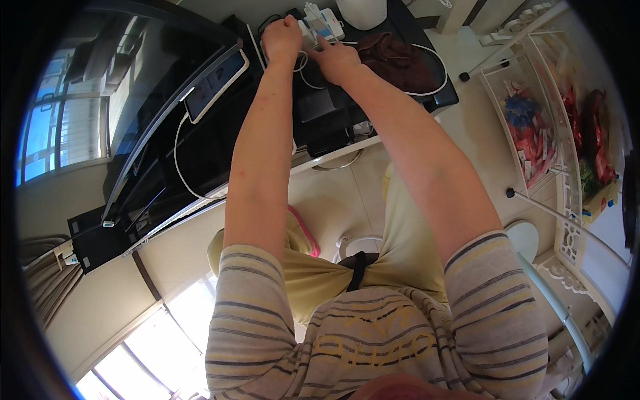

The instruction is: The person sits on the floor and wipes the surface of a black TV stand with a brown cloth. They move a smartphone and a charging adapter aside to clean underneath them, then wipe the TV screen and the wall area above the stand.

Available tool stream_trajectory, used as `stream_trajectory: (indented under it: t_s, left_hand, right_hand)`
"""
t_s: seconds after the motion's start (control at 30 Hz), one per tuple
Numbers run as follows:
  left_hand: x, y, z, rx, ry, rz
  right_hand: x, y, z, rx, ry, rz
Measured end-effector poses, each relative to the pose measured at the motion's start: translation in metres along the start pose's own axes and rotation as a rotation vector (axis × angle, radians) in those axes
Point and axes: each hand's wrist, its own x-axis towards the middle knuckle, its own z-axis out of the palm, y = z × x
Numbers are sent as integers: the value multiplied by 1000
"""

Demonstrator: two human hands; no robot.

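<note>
At the far end of a black cabinet top [320,102], my left hand [282,40] is curled beside a white block-shaped piece [306,34], perhaps part of a power strip. Its fingertips are hidden, so its grip cannot be made out. Close on its right, my right hand [336,61] reaches to the same piece with fingers partly extended. A looped white cable [303,62] hangs between the two hands. Just beyond them sits a white electrical unit [327,24] with plugs or cords on it. A dark brown cloth [395,57] lies crumpled to the right, partly ringed by a white cable [444,65].
A large television [165,65] stands on the left, with a charging phone [215,87] leaning by its lower edge. A white container [362,14] is at the back. On the right, a wire-framed rack [525,120] holds packaged goods. An open drawer front [340,155] lies below the cabinet top.
</note>
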Motion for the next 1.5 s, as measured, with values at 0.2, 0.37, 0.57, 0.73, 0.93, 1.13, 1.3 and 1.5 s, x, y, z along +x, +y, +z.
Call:
stream_trajectory:
  t_s: [0.2,0.37,0.57,0.73,0.93,1.13,1.3,1.5]
  left_hand:
    - [17,-20,15,-139,-9,-67]
    - [7,-10,6,-156,142,37]
    - [-49,56,-35,-123,242,335]
    - [-93,100,-98,-392,-56,358]
    - [-132,34,-244,-419,-519,120]
    - [-161,-46,-302,-381,-144,-156]
    - [-170,-107,-293,-471,-13,-380]
    - [-143,-159,-248,-67,188,-271]
  right_hand:
    - [11,-3,7,-20,-62,47]
    - [8,-5,1,20,-146,28]
    - [16,6,11,20,-236,19]
    - [13,29,20,-57,144,-81]
    - [-14,6,-74,15,-114,-376]
    - [-44,-71,-130,355,174,-328]
    - [-41,-142,-127,333,282,-483]
    - [-11,-201,-97,196,299,-400]
